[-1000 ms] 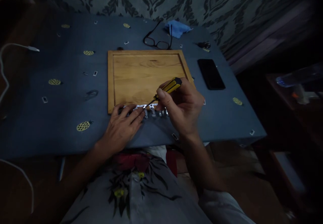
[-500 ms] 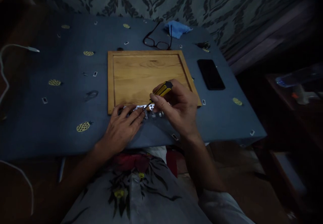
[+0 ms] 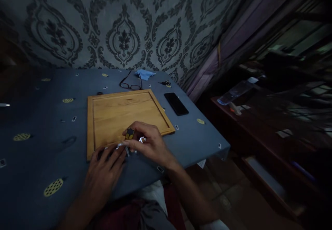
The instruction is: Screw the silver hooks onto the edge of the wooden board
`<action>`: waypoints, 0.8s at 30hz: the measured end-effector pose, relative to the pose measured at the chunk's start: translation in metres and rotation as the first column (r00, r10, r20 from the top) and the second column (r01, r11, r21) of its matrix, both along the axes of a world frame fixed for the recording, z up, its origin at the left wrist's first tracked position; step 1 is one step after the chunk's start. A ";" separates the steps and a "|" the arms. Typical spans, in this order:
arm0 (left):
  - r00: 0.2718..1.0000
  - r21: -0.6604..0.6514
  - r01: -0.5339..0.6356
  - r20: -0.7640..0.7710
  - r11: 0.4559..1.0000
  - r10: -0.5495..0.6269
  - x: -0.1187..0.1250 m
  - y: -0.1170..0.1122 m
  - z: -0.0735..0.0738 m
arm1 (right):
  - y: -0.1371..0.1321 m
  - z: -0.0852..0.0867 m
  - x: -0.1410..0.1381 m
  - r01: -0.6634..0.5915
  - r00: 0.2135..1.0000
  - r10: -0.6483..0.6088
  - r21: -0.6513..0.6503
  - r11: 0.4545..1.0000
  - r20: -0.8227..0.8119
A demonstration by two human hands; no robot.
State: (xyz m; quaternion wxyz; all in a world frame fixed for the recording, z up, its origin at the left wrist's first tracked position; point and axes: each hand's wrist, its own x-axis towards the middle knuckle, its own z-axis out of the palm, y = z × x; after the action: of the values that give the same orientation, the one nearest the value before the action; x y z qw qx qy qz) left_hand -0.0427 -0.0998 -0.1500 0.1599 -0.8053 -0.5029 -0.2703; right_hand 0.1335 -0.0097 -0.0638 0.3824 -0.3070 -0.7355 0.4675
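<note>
Below patterned wallpaper [image 3: 123, 39], over blue cloth [image 3: 198, 136], right hand [image 3: 149, 141] grips a screwdriver [image 3: 129, 134], left hand [image 3: 105, 173] a metal piece [image 3: 127, 151]

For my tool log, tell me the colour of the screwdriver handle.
The screwdriver handle is yellow and black, best seen in the head view.

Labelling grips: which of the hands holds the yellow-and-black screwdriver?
The right hand: it is closed around the yellow-and-black screwdriver. The left hand instead lies over the silvery metal piece.
</note>
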 end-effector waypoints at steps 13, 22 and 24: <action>0.998 -0.133 -0.009 -0.060 0.991 0.001 -0.001 -0.003 0.015 | 0.000 -0.001 0.009 -0.053 0.999 0.054 0.033 0.998 -0.011; 0.999 -0.144 -0.007 -0.053 0.990 0.000 -0.001 -0.004 0.017 | 0.001 -0.009 -0.011 0.082 0.997 -0.083 0.196 0.977 -0.004; 0.999 -0.145 -0.001 -0.053 0.990 -0.007 -0.001 -0.004 0.017 | 0.000 -0.008 -0.012 0.088 0.996 -0.091 0.233 0.968 0.003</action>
State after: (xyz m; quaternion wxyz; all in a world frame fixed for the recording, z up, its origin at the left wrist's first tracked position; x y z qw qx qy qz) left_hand -0.0441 -0.1041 -0.1332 0.1140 -0.8224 -0.5155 -0.2119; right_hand 0.1211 -0.0098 -0.0720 0.4315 -0.2961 -0.7732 0.3582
